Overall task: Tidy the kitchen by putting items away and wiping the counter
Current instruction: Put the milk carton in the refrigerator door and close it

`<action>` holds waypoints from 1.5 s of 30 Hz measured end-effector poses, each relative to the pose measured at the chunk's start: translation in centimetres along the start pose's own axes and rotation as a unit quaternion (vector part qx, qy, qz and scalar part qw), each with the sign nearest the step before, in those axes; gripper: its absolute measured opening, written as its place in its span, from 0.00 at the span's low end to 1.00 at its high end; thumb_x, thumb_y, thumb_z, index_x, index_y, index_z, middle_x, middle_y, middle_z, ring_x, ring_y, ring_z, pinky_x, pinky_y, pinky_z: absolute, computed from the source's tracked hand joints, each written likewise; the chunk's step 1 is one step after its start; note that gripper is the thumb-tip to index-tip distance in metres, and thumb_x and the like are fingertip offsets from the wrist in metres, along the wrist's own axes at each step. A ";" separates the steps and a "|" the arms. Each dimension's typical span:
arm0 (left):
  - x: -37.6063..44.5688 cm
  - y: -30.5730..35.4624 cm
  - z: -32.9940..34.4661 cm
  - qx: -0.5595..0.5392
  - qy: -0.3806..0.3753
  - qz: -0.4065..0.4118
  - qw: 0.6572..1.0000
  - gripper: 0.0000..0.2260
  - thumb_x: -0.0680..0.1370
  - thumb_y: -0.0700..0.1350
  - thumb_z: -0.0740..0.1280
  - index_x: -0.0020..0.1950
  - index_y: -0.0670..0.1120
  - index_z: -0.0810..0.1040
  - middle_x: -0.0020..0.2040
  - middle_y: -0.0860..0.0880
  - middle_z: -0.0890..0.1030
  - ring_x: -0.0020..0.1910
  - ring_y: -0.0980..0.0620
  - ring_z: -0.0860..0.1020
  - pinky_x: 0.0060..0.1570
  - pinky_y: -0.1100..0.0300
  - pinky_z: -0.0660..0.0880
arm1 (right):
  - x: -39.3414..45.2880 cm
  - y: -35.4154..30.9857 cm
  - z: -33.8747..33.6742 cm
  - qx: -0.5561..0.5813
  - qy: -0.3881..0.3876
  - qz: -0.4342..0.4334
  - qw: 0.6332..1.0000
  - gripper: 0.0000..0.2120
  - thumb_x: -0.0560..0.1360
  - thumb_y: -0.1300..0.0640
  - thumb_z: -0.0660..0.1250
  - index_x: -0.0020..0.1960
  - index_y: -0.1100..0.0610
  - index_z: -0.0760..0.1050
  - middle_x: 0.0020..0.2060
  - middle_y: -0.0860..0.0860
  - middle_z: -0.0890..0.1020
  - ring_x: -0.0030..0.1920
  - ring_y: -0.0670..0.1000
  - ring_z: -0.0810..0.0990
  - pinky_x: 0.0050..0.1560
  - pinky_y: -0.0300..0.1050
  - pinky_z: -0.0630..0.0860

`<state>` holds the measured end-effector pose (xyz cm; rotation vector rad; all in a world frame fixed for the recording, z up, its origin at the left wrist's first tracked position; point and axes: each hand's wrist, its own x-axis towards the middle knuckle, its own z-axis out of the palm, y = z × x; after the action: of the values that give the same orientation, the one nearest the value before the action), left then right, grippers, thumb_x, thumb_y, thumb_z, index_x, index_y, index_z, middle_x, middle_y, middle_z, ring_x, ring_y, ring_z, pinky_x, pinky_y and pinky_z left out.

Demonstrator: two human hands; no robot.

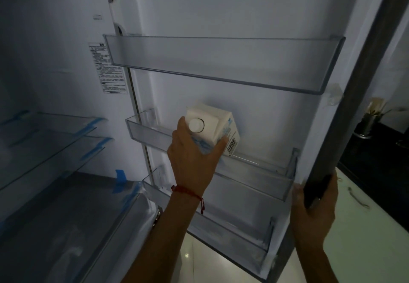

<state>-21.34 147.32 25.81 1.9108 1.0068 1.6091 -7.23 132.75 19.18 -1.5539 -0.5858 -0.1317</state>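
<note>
Head view: left hand (194, 160) around milk carton (219, 132)

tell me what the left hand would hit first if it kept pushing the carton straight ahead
Probably the inner wall of the fridge door behind the middle door shelf; the carton in the left hand would likely touch before the fingers, though depth is unclear.
</note>
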 end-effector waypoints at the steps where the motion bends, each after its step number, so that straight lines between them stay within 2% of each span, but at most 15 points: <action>1: -0.1 -0.1 -0.1 -0.003 -0.005 0.004 1.000 0.42 0.62 0.69 0.67 0.66 0.44 0.66 0.59 0.49 0.76 0.58 0.52 0.75 0.55 0.49 0.77 | -0.1 -0.1 0.0 0.004 -0.004 0.000 1.000 0.39 0.68 0.43 0.61 0.74 0.49 0.50 0.72 0.53 0.64 0.64 0.43 0.63 0.65 0.42 0.60; 6: -0.2 0.2 -0.5 0.017 -0.021 0.032 0.999 0.45 0.62 0.74 0.60 0.67 0.43 0.67 0.60 0.47 0.78 0.60 0.55 0.74 0.60 0.52 0.75 | -0.4 -0.3 0.0 0.013 -0.006 0.001 1.000 0.42 0.65 0.42 0.60 0.75 0.51 0.50 0.72 0.53 0.64 0.65 0.45 0.64 0.64 0.42 0.59; 9: -1.4 1.3 -0.9 0.031 0.011 0.035 0.999 0.44 0.63 0.72 0.60 0.71 0.47 0.59 0.68 0.43 0.70 0.65 0.66 0.59 0.65 0.75 0.57 | -0.5 0.0 -0.2 0.014 -0.017 0.000 1.000 0.40 0.68 0.50 0.63 0.75 0.52 0.49 0.73 0.53 0.62 0.69 0.48 0.63 0.66 0.44 0.59; 10: -2.1 1.7 -0.9 0.035 0.035 0.049 0.998 0.42 0.66 0.71 0.59 0.72 0.47 0.59 0.70 0.43 0.68 0.66 0.65 0.56 0.65 0.75 0.53 | -0.6 0.2 -0.3 0.014 -0.022 -0.001 1.000 0.40 0.69 0.51 0.65 0.75 0.52 0.49 0.73 0.53 0.62 0.69 0.48 0.62 0.66 0.45 0.60; 14: -5.4 2.9 -0.2 0.036 0.035 0.181 0.982 0.23 0.76 0.61 0.54 0.63 0.47 0.67 0.66 0.47 0.69 0.66 0.53 0.65 0.63 0.51 0.68 | -1.3 0.3 -0.3 0.004 -0.017 -0.020 1.000 0.41 0.70 0.53 0.68 0.75 0.55 0.48 0.72 0.56 0.61 0.69 0.49 0.61 0.66 0.49 0.63; 17: -7.2 2.7 0.8 0.099 -0.033 0.280 0.954 0.18 0.79 0.57 0.53 0.61 0.47 0.69 0.62 0.47 0.75 0.64 0.50 0.69 0.62 0.44 0.71 | -2.1 0.1 -0.1 0.004 -0.004 -0.038 0.999 0.42 0.67 0.48 0.65 0.75 0.57 0.49 0.72 0.57 0.62 0.70 0.53 0.63 0.66 0.52 0.64; 20: -8.0 1.6 0.6 0.139 -0.077 0.305 0.939 0.17 0.79 0.56 0.52 0.60 0.47 0.70 0.57 0.44 0.81 0.63 0.50 0.70 0.67 0.47 0.64 | -3.3 0.0 -0.2 -0.001 0.000 -0.053 0.999 0.42 0.67 0.46 0.64 0.74 0.59 0.50 0.71 0.59 0.63 0.69 0.54 0.64 0.65 0.53 0.65; 24: -8.3 0.9 -1.5 0.113 -0.086 0.303 0.943 0.17 0.80 0.55 0.52 0.60 0.46 0.70 0.59 0.47 0.77 0.63 0.51 0.70 0.69 0.52 0.59 | -5.2 -0.2 -0.7 -0.015 0.000 -0.063 0.998 0.39 0.67 0.48 0.64 0.73 0.60 0.54 0.69 0.61 0.66 0.68 0.57 0.66 0.66 0.57 0.67; 31: -9.0 -0.3 -8.1 0.090 -0.111 0.306 0.941 0.18 0.79 0.55 0.53 0.62 0.46 0.69 0.61 0.50 0.70 0.64 0.52 0.68 0.69 0.56 0.61 | -8.5 -1.9 -3.8 -0.035 0.059 -0.189 0.980 0.20 0.75 0.58 0.57 0.62 0.68 0.67 0.59 0.65 0.73 0.59 0.63 0.71 0.59 0.59 0.69; 33: -9.0 -0.6 -10.5 0.093 -0.124 0.295 0.943 0.19 0.79 0.56 0.53 0.63 0.46 0.68 0.62 0.50 0.69 0.64 0.52 0.67 0.67 0.57 0.62 | -9.0 -3.1 -3.8 0.002 0.063 -0.202 0.977 0.21 0.75 0.58 0.56 0.64 0.68 0.65 0.62 0.59 0.72 0.62 0.61 0.70 0.62 0.55 0.68; 35: -9.2 -0.8 -13.3 0.108 -0.141 0.288 0.941 0.20 0.79 0.57 0.52 0.64 0.45 0.67 0.63 0.50 0.68 0.65 0.51 0.67 0.67 0.58 0.63 | -10.1 -4.7 -3.3 0.062 0.041 -0.188 0.979 0.23 0.76 0.56 0.55 0.67 0.66 0.63 0.64 0.40 0.71 0.64 0.47 0.71 0.64 0.42 0.68; 38: -9.9 -1.2 -18.2 0.174 -0.135 0.282 0.934 0.22 0.79 0.58 0.50 0.65 0.45 0.66 0.65 0.45 0.73 0.65 0.51 0.66 0.69 0.52 0.63 | -13.1 -6.6 -2.4 0.095 -0.015 -0.168 0.981 0.18 0.79 0.62 0.53 0.68 0.64 0.62 0.54 0.23 0.72 0.55 0.28 0.71 0.56 0.23 0.67; 40: -10.5 -1.5 -22.0 0.209 -0.093 0.266 0.936 0.23 0.79 0.58 0.50 0.65 0.44 0.66 0.65 0.44 0.72 0.66 0.49 0.65 0.69 0.50 0.63 | -15.7 -7.8 -1.9 0.103 -0.019 -0.158 0.982 0.17 0.79 0.66 0.52 0.66 0.54 0.63 0.47 0.22 0.74 0.47 0.26 0.72 0.49 0.19 0.67; 43: -11.0 -2.1 -27.9 0.250 -0.013 0.262 0.932 0.21 0.79 0.55 0.54 0.66 0.43 0.66 0.67 0.43 0.68 0.68 0.45 0.64 0.66 0.45 0.64 | -19.5 -9.7 -1.0 0.101 -0.030 -0.153 0.983 0.17 0.77 0.52 0.51 0.57 0.32 0.67 0.38 0.29 0.75 0.39 0.31 0.73 0.41 0.21 0.67; 45: -10.8 -2.7 -31.7 0.256 0.042 0.267 0.928 0.20 0.78 0.51 0.57 0.66 0.41 0.66 0.68 0.40 0.67 0.70 0.43 0.63 0.68 0.45 0.63 | -22.0 -10.4 -0.1 0.110 -0.049 -0.139 0.983 0.15 0.76 0.49 0.51 0.59 0.44 0.71 0.41 0.34 0.76 0.39 0.35 0.73 0.41 0.21 0.68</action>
<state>-53.33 137.12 23.95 2.6694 1.0792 1.8556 -30.59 126.08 19.03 -1.2636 -0.8650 -0.1964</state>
